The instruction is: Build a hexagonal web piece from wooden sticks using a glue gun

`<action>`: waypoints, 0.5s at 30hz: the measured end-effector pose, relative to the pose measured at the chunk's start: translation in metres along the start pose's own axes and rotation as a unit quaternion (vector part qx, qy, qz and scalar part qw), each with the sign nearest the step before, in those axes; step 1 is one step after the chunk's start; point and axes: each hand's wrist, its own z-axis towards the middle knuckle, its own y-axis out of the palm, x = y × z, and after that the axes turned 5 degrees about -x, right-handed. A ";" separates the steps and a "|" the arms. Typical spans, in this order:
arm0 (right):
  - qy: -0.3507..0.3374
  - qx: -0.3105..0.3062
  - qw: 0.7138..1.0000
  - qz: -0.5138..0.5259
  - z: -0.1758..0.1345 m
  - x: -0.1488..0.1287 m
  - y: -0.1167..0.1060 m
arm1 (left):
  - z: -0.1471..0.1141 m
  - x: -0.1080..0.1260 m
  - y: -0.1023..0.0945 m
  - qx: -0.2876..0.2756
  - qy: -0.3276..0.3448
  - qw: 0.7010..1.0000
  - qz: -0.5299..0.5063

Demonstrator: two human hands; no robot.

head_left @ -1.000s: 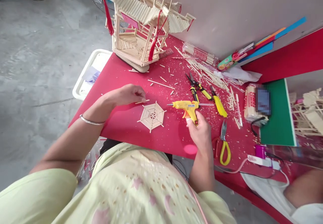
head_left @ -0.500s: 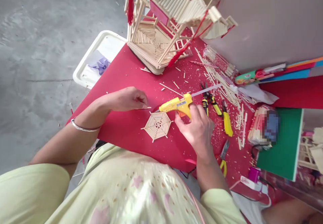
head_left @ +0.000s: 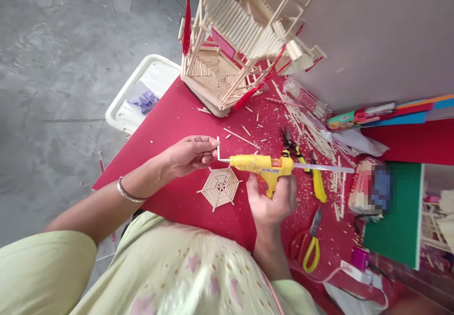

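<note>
Between the fingertips of my left hand (head_left: 193,154) is a short wooden stick (head_left: 218,148), held roughly upright above the table. My right hand (head_left: 271,199) grips a yellow hot glue gun (head_left: 260,164) by its handle, with a clear glue stick (head_left: 326,167) poking out of the back. The gun's nozzle points left and meets, or nearly meets, the lower end of the stick. Just below both hands, a flat hexagonal web of wooden sticks (head_left: 220,187) lies on the red table (head_left: 166,130).
A stick-built pavilion model (head_left: 227,69) with red tassels stands at the back. To the right lie black-and-yellow cutters (head_left: 294,147), scissors (head_left: 312,239), loose sticks (head_left: 301,111), scraps and a green board (head_left: 393,225). A white tray (head_left: 113,109) sits at left.
My left hand has turned and raised the short stick upright. The glue gun has swung level and moved so its nozzle is at the stick's lower end. The view has shifted slightly.
</note>
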 end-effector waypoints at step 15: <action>-0.014 0.062 0.997 -0.054 -0.017 -0.008 -0.028 | -0.022 -0.022 0.018 -0.007 0.032 0.994 -0.104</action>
